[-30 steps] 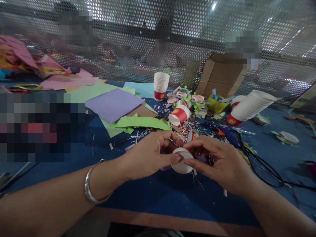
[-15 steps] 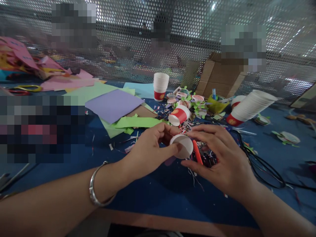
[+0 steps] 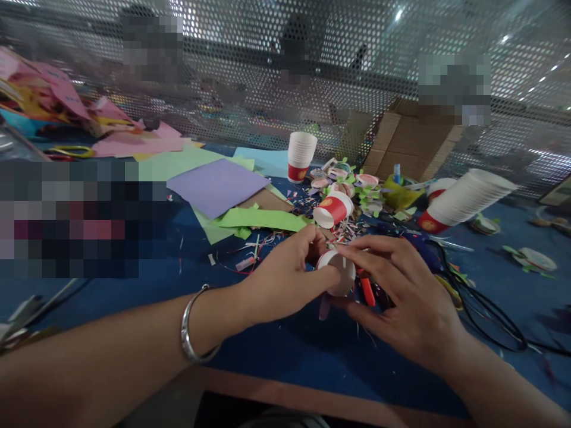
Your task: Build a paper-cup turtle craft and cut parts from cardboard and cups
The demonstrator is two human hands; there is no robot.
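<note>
A small red and white paper cup (image 3: 338, 272) lies on its side between my two hands, its white mouth facing me, just above the blue table (image 3: 285, 356). My left hand (image 3: 285, 279), with a silver bangle (image 3: 193, 330) on the wrist, pinches the cup's rim between thumb and fingers. My right hand (image 3: 401, 291) holds the cup from the right with curled fingers over its top. An orange strip (image 3: 366, 291) and paper shreds lie under my right hand.
Another red cup (image 3: 332, 209) lies on its side behind, with a cup stack (image 3: 300, 156) upright and a long stack (image 3: 464, 199) lying at right. Purple paper (image 3: 216, 185), green paper (image 3: 263, 219), cardboard (image 3: 414, 139), black cable (image 3: 486, 309) and a mesh screen surround them.
The cup has turned and moved slightly away from me, both hands staying on it. The view has shifted a little to the left.
</note>
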